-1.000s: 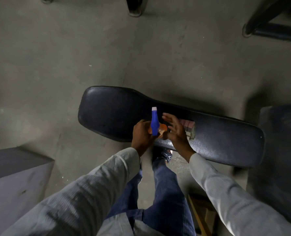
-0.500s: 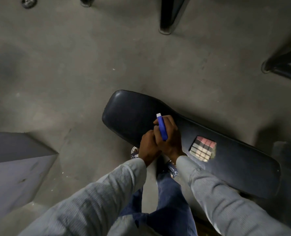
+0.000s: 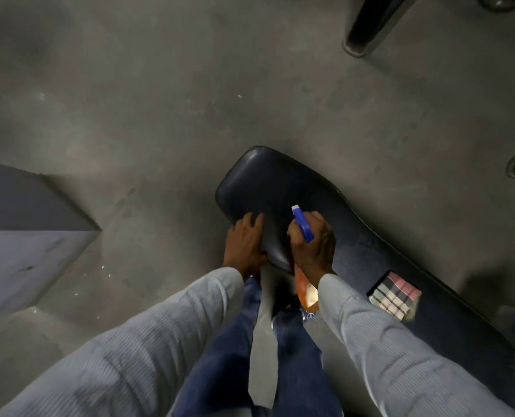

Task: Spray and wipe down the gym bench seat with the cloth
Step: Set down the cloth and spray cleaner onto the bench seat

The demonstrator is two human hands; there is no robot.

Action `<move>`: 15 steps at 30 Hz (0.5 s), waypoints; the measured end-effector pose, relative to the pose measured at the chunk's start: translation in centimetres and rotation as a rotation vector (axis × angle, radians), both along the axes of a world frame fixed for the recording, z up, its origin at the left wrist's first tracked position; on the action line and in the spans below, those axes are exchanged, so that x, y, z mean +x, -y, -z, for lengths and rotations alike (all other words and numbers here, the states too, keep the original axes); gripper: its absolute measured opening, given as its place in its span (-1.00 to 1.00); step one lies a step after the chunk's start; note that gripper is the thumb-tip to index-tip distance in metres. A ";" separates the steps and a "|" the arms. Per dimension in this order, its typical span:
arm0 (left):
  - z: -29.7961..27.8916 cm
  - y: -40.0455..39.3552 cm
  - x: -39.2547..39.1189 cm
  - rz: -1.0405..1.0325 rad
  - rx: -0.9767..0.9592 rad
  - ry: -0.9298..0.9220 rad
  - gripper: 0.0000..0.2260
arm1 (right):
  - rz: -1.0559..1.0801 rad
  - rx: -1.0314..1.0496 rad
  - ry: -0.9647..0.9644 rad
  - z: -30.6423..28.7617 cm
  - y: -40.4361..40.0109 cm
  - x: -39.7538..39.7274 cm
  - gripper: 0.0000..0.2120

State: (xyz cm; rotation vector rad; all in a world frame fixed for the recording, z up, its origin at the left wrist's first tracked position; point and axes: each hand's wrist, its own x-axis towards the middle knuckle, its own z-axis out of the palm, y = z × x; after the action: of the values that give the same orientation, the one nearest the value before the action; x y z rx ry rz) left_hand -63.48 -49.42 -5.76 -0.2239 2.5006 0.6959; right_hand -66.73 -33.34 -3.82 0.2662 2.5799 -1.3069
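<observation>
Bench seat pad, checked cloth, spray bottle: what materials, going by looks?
Bench seat: likely black vinyl or leatherette over padding; smooth, with a soft sheen at its rounded edge.
Cloth: woven fabric, matte, pink-and-dark check, folded flat.
Spray bottle: probably translucent orange plastic with an opaque blue plastic trigger head; partly hidden by the right hand.

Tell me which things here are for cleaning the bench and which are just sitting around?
For the job:
- black bench seat
- spray bottle, gripped by the right hand
- checked cloth, lying on the bench
- left hand, resting on the seat edge

Just there:
- grey block on the floor
- dark equipment leg
</observation>
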 end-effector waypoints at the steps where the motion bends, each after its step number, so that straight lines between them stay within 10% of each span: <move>1: 1.0 0.3 -0.3 -0.007 -0.023 0.005 -0.11 | 0.006 0.013 0.017 0.5 0.2 0.0 -0.68; 15: 8.9 -1.7 -1.9 0.008 -0.050 0.243 -0.03 | 0.009 0.005 0.159 4.4 -1.0 0.4 -0.65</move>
State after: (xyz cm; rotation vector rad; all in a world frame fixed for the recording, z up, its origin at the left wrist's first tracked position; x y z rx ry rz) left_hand -65.34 -47.74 -14.62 -0.2982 2.2871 0.5668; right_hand -66.36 -32.31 -8.18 0.3670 2.4520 -1.2297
